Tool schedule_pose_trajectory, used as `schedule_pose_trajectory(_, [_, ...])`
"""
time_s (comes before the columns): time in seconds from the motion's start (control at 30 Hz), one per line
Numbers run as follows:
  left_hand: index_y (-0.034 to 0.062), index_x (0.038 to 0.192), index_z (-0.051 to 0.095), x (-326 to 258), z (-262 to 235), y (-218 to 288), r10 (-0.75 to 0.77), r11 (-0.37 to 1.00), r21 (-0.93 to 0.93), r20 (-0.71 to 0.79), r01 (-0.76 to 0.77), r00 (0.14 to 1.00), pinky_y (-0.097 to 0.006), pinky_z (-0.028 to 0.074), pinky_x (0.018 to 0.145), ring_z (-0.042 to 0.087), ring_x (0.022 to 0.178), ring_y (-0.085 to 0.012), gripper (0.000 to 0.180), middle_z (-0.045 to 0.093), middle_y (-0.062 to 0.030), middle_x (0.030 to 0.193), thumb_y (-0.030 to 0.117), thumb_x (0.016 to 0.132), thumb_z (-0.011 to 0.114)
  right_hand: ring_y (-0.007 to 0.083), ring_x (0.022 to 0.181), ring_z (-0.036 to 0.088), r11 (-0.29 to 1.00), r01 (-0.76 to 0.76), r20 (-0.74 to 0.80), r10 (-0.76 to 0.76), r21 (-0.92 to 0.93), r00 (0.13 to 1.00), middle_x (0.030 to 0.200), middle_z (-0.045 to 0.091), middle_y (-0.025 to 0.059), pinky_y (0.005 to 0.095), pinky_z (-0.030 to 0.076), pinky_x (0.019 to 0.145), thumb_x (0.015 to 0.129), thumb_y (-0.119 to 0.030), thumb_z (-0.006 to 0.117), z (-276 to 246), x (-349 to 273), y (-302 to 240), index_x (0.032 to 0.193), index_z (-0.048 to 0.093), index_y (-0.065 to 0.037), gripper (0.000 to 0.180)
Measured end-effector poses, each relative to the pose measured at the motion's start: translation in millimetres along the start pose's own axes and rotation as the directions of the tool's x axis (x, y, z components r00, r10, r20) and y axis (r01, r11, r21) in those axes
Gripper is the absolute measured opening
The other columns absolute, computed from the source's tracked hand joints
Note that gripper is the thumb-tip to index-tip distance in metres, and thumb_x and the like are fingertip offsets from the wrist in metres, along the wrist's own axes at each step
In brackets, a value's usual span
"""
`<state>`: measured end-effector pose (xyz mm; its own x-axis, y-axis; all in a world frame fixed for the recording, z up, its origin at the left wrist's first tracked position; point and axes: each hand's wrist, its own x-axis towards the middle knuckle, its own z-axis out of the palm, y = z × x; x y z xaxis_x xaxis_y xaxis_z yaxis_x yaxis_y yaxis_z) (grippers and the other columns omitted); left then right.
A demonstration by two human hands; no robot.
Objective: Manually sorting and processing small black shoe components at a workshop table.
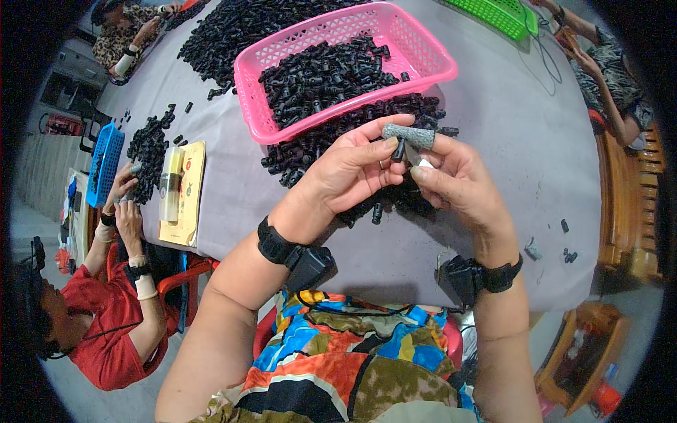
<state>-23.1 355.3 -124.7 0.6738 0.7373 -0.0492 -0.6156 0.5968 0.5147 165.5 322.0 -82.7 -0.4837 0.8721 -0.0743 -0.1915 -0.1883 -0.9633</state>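
Over the front of the pile, my left hand (349, 166) pinches a small black cylindrical part (400, 149) between thumb and fingers. My right hand (458, 176) meets it from the other side, its index finger in a grey knitted finger sleeve (412, 135) that lies across the top of the part. A small white piece (425, 163), too little to identify, shows at my right thumb, whose fingers are curled in. Beneath both hands spreads a heap of similar black parts (377, 213).
A pink basket (338, 113) of black parts sits on the heap. Further off are a larger black pile (218, 42), a green basket (504, 17) and a blue basket (106, 166). A yellow booklet (190, 204) lies left. Scraps (534, 248) lie right. Other people sit around the table.
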Motion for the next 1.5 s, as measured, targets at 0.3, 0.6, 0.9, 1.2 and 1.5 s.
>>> schedule_pose_trajectory(0.3, [0.0061, 0.136, 0.038, -1, 3, 1, 0.015, 0.997, 0.076, 0.014, -0.016, 1.0, -0.025, 0.056, 0.073, 0.065, 0.083, -0.0135, 0.053, 0.061, -0.0074, 0.108, 0.011, 0.088, 0.06, 0.0003, 0.058, 0.043, 1.0, -0.018, -0.025, 0.018, 0.007, 1.0, 0.076, 0.053, -0.0061, 0.0162, 0.033, 0.047, 0.086, -0.016, 0.062, 5, -2, -2, 0.115, 0.052, -0.002, 0.034])
schedule_pose_trajectory(0.6, [0.0056, 0.131, 0.042, -1, 4, 1, 0.008, 0.999, 0.048, -0.041, -0.006, 0.999, -0.028, 0.056, 0.067, 0.063, 0.074, -0.0134, 0.047, 0.063, -0.0073, 0.097, 0.009, 0.087, 0.061, -0.0001, 0.056, 0.04, 0.998, -0.015, 0.062, 0.012, 0.059, 0.998, 0.077, 0.053, -0.0072, 0.0163, 0.03, 0.046, 0.086, -0.016, 0.062, 0, -4, 0, 0.117, 0.052, -0.003, 0.035])
schedule_pose_trajectory(0.9, [0.006, 0.131, 0.043, 0, 3, -1, -0.015, 1.0, 0.019, 0.014, 0.015, 1.0, -0.027, 0.056, 0.068, 0.063, 0.074, -0.0131, 0.046, 0.063, -0.0075, 0.097, 0.01, 0.088, 0.06, 0.0, 0.057, 0.04, 1.0, -0.011, 0.049, 0.01, 0.028, 0.999, 0.077, 0.051, -0.0072, 0.0163, 0.031, 0.047, 0.086, -0.016, 0.062, -6, -1, 4, 0.127, 0.045, -0.003, 0.046])
schedule_pose_trajectory(1.2, [0.0061, 0.136, 0.037, 0, -5, 0, -0.037, 0.999, 0.033, 0.092, 0.034, 0.995, -0.029, 0.054, 0.082, 0.061, 0.098, -0.0162, 0.055, 0.06, -0.0086, 0.111, 0.013, 0.087, 0.061, 0.0005, 0.06, 0.042, 0.999, -0.032, 0.061, 0.03, 0.034, 0.998, 0.075, 0.05, -0.0074, 0.016, 0.033, 0.048, 0.086, -0.021, 0.063, 2, -3, 0, 0.127, 0.047, -0.003, 0.048])
schedule_pose_trajectory(1.5, [0.0056, 0.136, 0.036, 0, -6, -2, -0.03, 0.999, 0.026, 0.065, 0.029, 0.997, -0.028, 0.055, 0.079, 0.062, 0.093, -0.016, 0.058, 0.06, -0.0089, 0.111, 0.013, 0.086, 0.063, 0.0017, 0.056, 0.043, 1.0, -0.013, 0.064, 0.013, -0.006, 0.998, 0.075, 0.051, -0.0065, 0.017, 0.035, 0.048, 0.086, -0.021, 0.063, -8, 2, 8, 0.121, 0.052, -0.001, 0.042])
